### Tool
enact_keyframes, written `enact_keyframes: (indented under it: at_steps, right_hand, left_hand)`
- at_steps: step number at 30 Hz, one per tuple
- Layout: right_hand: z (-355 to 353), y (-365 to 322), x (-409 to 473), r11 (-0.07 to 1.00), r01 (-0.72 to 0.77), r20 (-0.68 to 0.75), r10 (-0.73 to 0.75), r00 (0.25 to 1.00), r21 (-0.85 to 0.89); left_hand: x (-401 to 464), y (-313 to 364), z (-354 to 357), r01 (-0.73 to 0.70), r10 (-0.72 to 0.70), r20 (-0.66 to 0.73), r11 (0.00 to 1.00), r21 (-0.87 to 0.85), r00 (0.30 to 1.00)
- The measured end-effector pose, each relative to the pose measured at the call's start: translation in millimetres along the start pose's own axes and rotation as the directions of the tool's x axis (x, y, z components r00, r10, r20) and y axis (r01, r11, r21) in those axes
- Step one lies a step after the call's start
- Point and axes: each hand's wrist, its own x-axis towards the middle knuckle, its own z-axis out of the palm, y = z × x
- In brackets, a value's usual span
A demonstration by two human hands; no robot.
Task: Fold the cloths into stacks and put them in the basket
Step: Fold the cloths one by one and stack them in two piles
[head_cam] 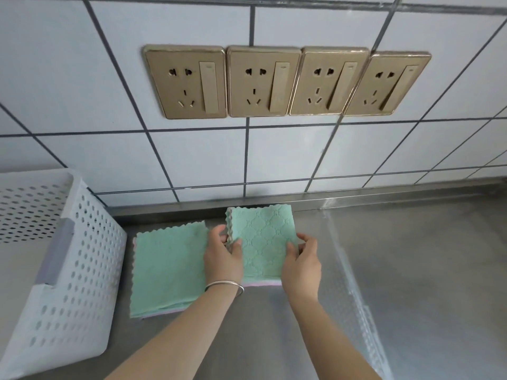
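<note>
Head view, looking down at brushed stainless steel counter [411, 270] against white tiled wall with dark grout [82, 78]. Both hands on folded mint-green textured cloth stack with diamond pattern and pink underside edge [262, 237], lying on counter near the wall, centre of view. Left hand [223, 259] gripping stack's left edge, thumb on top, fingers curled round scalloped side; thin silver bangle [225, 285] on left wrist. Right hand [301, 266] pinching stack's right edge, thumb on top, fingers curled at the side. Hands apart, one on each side of same stack. Cannot tell whether stack is lifted or resting flat. Second flat mint-green folded cloth pile with pink layer showing at bottom edge [167, 270] just left of the held stack, lying on counter, partly covered by left hand and wrist. White perforated plastic basket with grey handle slot [82, 270] at far left on counter, just beside second pile; interior mostly out of view, contents not visible. Row of four gold-coloured socket plates with switches [285, 82] on wall above.
</note>
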Motion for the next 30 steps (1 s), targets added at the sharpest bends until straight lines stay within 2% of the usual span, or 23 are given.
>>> enact_keyframes:
  at_steps: [3,7,9,12,15,19,25,27,30]
  right_hand:
    - [3,5,0,0.997,-0.03,0.005,0.03,1.0,-0.078]
    - [7,11,3,0.982,-0.07,0.019,0.074,0.997,-0.175]
    - [8,12,4,0.972,-0.036,0.026,0.043,0.999,-0.232]
    - [7,9,14,0.945,-0.027,0.087,0.059,0.994,-0.326]
    - [12,3,30,0.947,-0.152,0.189,0.21,0.959,-0.283]
    - [17,-7,38,0.913,-0.255,0.255,0.341,0.905,-0.317]
    - [5,-7,41,0.899,-0.359,0.333,0.428,0.84,-0.25]
    - [0,-6,34,0.901,-0.394,0.355,0.434,0.828,-0.182]
    - [-16,-13,15,0.904,-0.422,0.376,0.415,0.828,-0.069]
  left_hand:
    - [2,-1,2,0.06,-0.062,0.041,0.996,0.067,0.997]
    - [4,-3,5,0.053,-0.068,0.095,0.988,0.148,0.993]
    - [5,-4,6,0.051,-0.073,0.106,0.98,0.194,0.992]
    - [10,-4,9,0.138,-0.167,0.143,0.972,0.191,0.975]
    - [14,0,12,0.237,-0.265,0.199,0.959,0.156,0.943]
    - [17,3,15,0.266,-0.32,0.217,0.932,0.247,0.922]
    - [20,15,6,0.367,-0.462,0.324,0.876,0.312,0.826]
    - [15,19,1,0.38,-0.478,0.351,0.87,0.313,0.805]
    - [-3,31,-14,0.369,-0.444,0.385,0.894,0.255,0.809]
